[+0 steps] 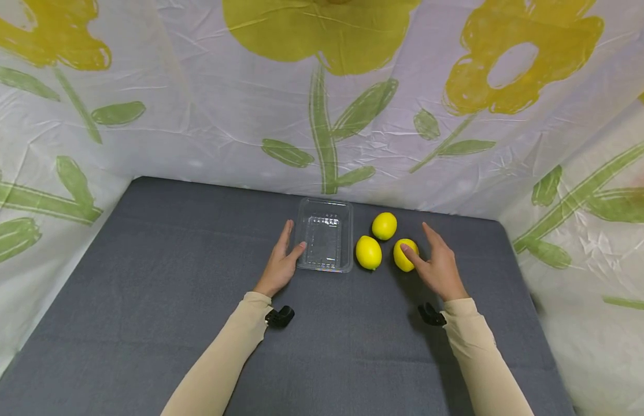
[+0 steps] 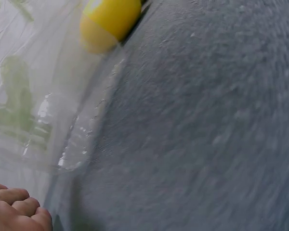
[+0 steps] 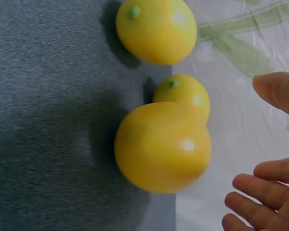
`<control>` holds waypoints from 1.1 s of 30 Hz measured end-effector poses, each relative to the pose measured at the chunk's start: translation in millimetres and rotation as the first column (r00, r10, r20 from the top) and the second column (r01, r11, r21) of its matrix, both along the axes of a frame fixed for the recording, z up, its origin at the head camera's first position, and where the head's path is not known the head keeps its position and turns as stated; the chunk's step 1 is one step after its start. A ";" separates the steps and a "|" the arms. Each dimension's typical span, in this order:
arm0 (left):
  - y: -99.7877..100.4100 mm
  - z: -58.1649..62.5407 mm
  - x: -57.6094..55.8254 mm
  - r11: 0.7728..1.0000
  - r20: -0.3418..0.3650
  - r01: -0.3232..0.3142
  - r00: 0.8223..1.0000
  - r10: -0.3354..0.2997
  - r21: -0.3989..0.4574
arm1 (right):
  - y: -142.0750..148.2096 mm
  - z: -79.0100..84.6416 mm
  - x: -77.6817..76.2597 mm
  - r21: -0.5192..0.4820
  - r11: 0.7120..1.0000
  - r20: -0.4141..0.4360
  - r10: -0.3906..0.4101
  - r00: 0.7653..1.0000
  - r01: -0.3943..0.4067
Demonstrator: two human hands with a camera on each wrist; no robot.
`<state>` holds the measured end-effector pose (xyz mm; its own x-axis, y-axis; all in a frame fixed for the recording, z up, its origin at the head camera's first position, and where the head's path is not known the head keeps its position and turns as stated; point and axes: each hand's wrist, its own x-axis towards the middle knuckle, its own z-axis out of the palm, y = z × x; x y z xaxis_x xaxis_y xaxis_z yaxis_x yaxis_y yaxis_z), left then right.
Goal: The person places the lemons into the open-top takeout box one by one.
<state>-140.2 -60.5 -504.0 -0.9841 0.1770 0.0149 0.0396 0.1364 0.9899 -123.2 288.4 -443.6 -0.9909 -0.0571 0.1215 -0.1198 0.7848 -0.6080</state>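
Note:
A clear plastic tray [image 1: 325, 245] lies on the dark cloth, its open side up. Beside its left wall is my left hand [image 1: 278, 270], fingers straight and thumb at the rim; whether they touch is hard to tell. Three yellow lemons sit right of the tray: a rear lemon [image 1: 384, 226], a front lemon [image 1: 369, 252] close to the tray wall, and a right lemon [image 1: 403, 263]. My right hand [image 1: 440, 271] hovers by the right lemon, thumb and fingers spread. In the right wrist view, a gap separates these fingers from the nearest lemon [image 3: 161, 154].
A dark grey cloth [image 1: 145, 300] covers the table. White fabric with printed yellow flowers [image 1: 213, 115] hangs behind the table's back edge and along both sides. A black wrist strap piece [image 1: 280, 316] shows at the left cuff, another [image 1: 431, 314] at the right.

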 end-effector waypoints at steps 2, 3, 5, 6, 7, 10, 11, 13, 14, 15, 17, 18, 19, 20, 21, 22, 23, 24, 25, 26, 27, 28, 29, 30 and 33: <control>2.9 -1.9 0.2 1.000 0.001 0.004 1.000 -0.004 0.009 | 1.1 -2.1 1.4 -0.005 1.000 0.010 -0.008 1.000 0.009; 4.1 -2.9 0.2 1.000 0.001 0.005 1.000 -0.005 0.009 | 1.7 -3.2 1.9 -0.006 1.000 0.014 -0.012 1.000 0.012; 5.1 -4.2 0.4 1.000 -0.009 -0.002 1.000 0.002 0.009 | 2.4 -4.9 2.8 -0.005 1.000 0.018 -0.018 1.000 0.018; 5.6 -4.8 0.8 1.000 -0.012 -0.004 1.000 0.004 0.003 | 2.8 -5.6 3.2 -0.003 1.000 0.020 -0.020 1.000 0.020; 5.9 -4.6 1.4 1.000 -0.015 -0.007 1.000 0.007 -0.007 | 3.2 -6.4 3.6 0.001 1.000 0.021 -0.022 1.000 0.022; 6.2 -4.9 2.6 0.999 -0.017 -0.005 1.000 0.004 -0.046 | 4.2 -8.7 4.6 0.006 1.000 0.024 -0.025 0.999 0.025; 6.4 -4.7 3.0 0.998 -0.014 -0.002 1.000 0.002 -0.055 | 4.3 -9.2 4.9 0.005 1.000 0.026 -0.026 0.999 0.026; 6.6 -4.1 4.0 0.998 -0.010 0.004 1.000 -0.004 -0.067 | 4.6 -10.3 5.6 0.000 1.000 0.031 -0.030 0.999 0.030; 6.8 -4.2 4.2 0.998 -0.011 0.008 1.000 -0.008 -0.066 | 4.9 -11.0 6.0 -0.004 0.999 0.036 -0.032 0.999 0.032; 7.0 -4.5 4.2 0.998 -0.010 0.010 1.000 -0.010 -0.066 | 5.3 -11.8 6.4 -0.007 0.999 0.040 -0.036 0.999 0.036; 7.4 -4.5 4.6 0.998 -0.009 0.012 1.000 -0.013 -0.065 | 5.8 -13.4 7.3 -0.012 0.999 0.053 -0.047 0.998 0.047; 7.6 -5.0 4.7 0.998 -0.008 0.015 1.000 -0.015 -0.065 | 6.1 -14.4 7.6 -0.013 0.999 0.060 -0.052 0.997 0.053; 7.8 -5.5 4.7 0.998 -0.008 0.016 1.000 -0.017 -0.069 | 6.3 -15.5 8.0 -0.015 0.998 0.068 -0.058 0.996 0.059; 7.9 -5.8 4.8 0.997 -0.008 0.016 1.000 -0.017 -0.070 | 6.3 -16.5 8.3 -0.018 0.998 0.076 -0.063 0.995 0.064; 8.1 -6.0 4.9 0.997 -0.006 0.016 1.000 -0.016 -0.071 | 6.1 -17.0 8.5 -0.019 0.997 0.081 -0.067 0.994 0.069; 8.2 -5.8 5.2 0.997 -0.006 0.015 1.000 -0.016 -0.071 | 5.9 -17.7 8.8 -0.020 0.997 0.087 -0.071 0.994 0.073; 8.3 -5.9 5.3 0.997 -0.007 0.015 1.000 -0.015 -0.073 | 5.6 -18.1 9.0 -0.023 0.997 0.092 -0.074 0.993 0.076; 8.5 -5.9 5.3 0.997 -0.013 0.015 1.000 -0.016 -0.072 | 5.5 -18.6 9.2 -0.026 0.997 0.095 -0.076 0.993 0.079; 8.6 -6.2 5.3 0.997 -0.018 0.015 1.000 -0.017 -0.074 | 5.1 -18.5 9.2 -0.029 0.996 0.098 -0.077 0.992 0.080; 8.9 -6.4 5.1 0.997 -0.020 0.015 1.000 -0.017 -0.074 | 5.0 -18.7 9.5 -0.031 0.996 0.099 -0.079 0.992 0.083; 9.0 -6.3 5.2 0.997 -0.023 0.016 1.000 -0.018 -0.074 | 4.8 -18.7 9.5 -0.032 0.996 0.101 -0.081 0.992 0.084; 9.1 -6.8 4.9 0.997 -0.025 0.017 1.000 -0.019 -0.077 | 4.6 -18.8 9.6 -0.034 0.996 0.103 -0.082 0.991 0.086; 9.3 -7.1 4.7 0.997 -0.025 0.019 0.999 -0.021 -0.078 | 4.5 -19.0 9.6 -0.036 0.995 0.104 -0.084 0.991 0.088; 9.4 -7.4 4.5 0.997 -0.026 0.020 0.999 -0.022 -0.079 | 4.4 -19.3 9.5 -0.036 0.995 0.103 -0.085 0.991 0.089; 10.0 -8.2 4.4 0.996 -0.022 0.018 1.000 -0.020 -0.085 | 3.7 -20.7 9.4 -0.038 0.995 0.097 -0.089 0.991 0.093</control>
